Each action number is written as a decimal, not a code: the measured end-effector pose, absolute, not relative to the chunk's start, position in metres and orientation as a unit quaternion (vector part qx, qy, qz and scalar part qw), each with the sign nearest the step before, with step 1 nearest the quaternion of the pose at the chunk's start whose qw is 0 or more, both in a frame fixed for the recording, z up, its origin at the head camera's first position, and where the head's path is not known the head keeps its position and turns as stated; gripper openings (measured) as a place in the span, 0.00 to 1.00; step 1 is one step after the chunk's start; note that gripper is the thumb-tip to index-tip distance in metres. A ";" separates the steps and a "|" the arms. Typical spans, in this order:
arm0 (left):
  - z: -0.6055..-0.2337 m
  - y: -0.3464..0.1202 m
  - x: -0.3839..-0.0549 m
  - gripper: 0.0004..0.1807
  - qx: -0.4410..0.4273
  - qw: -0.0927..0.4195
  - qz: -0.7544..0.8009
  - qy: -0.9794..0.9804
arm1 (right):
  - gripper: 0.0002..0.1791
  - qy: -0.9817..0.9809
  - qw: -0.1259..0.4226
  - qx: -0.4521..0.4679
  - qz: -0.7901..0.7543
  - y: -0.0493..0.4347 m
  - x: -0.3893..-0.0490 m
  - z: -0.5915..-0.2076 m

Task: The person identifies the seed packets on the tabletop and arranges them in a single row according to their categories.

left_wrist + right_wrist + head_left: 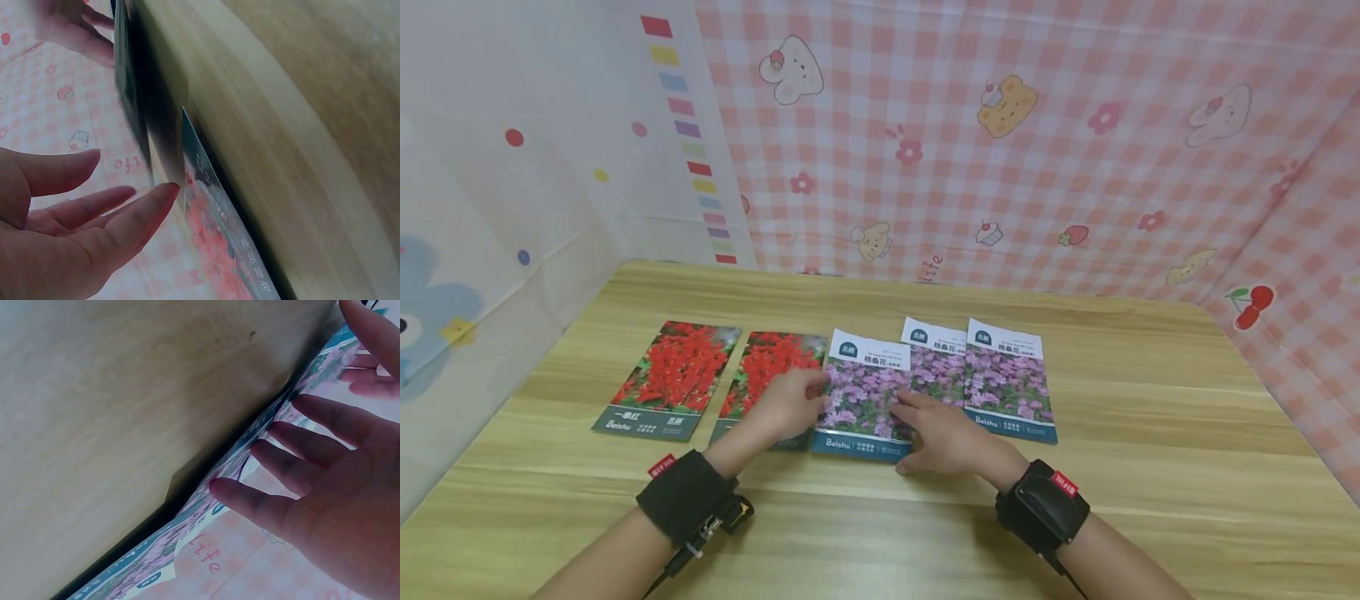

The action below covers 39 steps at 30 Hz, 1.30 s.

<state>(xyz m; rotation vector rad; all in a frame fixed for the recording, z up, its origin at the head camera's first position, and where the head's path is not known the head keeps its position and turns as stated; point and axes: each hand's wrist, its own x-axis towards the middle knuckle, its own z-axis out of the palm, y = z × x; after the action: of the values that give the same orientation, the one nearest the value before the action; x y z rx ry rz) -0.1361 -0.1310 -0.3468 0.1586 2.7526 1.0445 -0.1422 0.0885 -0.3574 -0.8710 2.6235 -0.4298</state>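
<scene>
A flower seed packet (865, 400) with purple blossoms lies between my two hands, partly over its neighbours. My left hand (786, 407) is at its left edge, over the second red-flower packet (771, 358). In the left wrist view, the left thumb and fingers (119, 234) are apart with nothing pinched between them. My right hand (947, 433) lies along the middle packet's right edge, its fingers spread. In the right wrist view, these straight fingers (250, 500) touch the packets' faces. A second purple-flower packet (936, 367) is partly hidden behind the right hand.
Another red-flower packet (673, 375) lies at the far left of the row, and a third purple-flower packet (1011, 383) at the right end. They lie on a wood-grain table (1150, 467). A pink checked cloth (940, 200) hangs along its back edge.
</scene>
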 end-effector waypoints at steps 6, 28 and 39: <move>-0.345 -0.124 -0.124 0.18 0.102 0.111 0.315 0.937 | 0.41 0.930 0.173 -0.296 -0.136 0.090 -0.142 -0.356; -0.343 -0.114 -0.098 0.24 0.193 0.173 0.194 0.946 | 0.39 0.929 0.176 -0.294 -0.141 0.088 -0.146 -0.355; -0.343 -0.115 -0.098 0.24 0.189 0.170 0.203 0.946 | 0.34 0.920 0.159 -0.301 -0.196 0.095 -0.148 -0.359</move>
<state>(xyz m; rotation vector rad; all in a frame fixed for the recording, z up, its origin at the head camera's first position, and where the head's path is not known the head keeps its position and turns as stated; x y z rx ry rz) -0.0978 -0.1152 -0.3428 0.5364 2.6859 0.5770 -0.1480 0.0955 -0.3586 -0.8595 2.6290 -0.5609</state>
